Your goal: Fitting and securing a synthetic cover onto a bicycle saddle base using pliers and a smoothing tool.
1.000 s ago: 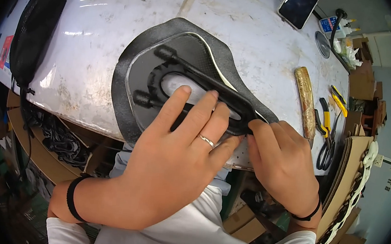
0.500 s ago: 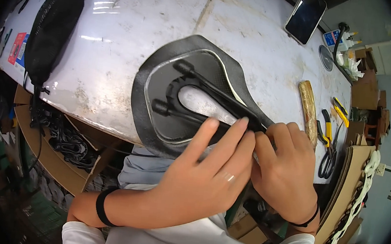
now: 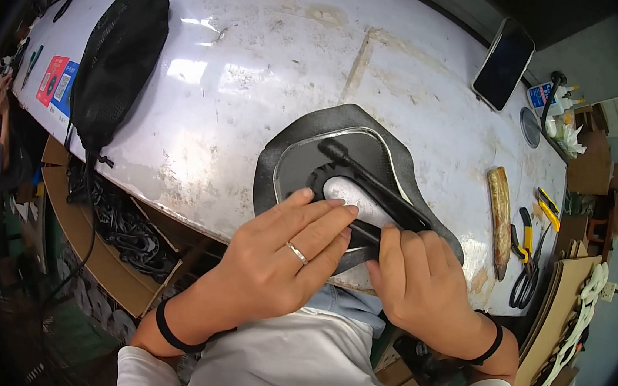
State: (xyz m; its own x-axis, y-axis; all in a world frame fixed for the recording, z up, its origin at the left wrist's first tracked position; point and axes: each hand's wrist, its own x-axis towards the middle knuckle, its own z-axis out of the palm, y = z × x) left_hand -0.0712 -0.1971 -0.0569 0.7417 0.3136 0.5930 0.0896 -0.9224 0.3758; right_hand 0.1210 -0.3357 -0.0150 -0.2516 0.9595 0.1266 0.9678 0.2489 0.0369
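A black bag [image 3: 117, 55] lies at ten o'clock on the desk [image 3: 263, 54]. The left hand [image 3: 281, 253], fingers flat and spread, presses the upturned saddle [image 3: 305, 155] at the near edge; the right hand [image 3: 420, 278] pinches its rail [image 3: 376, 188]. The shell looks stiff and light, best held by the rails.

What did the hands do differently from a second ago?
The left hand slid down toward the near edge of the upside-down bike saddle, its fingers now lying flatter across the underside. The right hand stayed pressed on the narrow end by the black rails. The saddle, phone and pliers kept their places on the white table.
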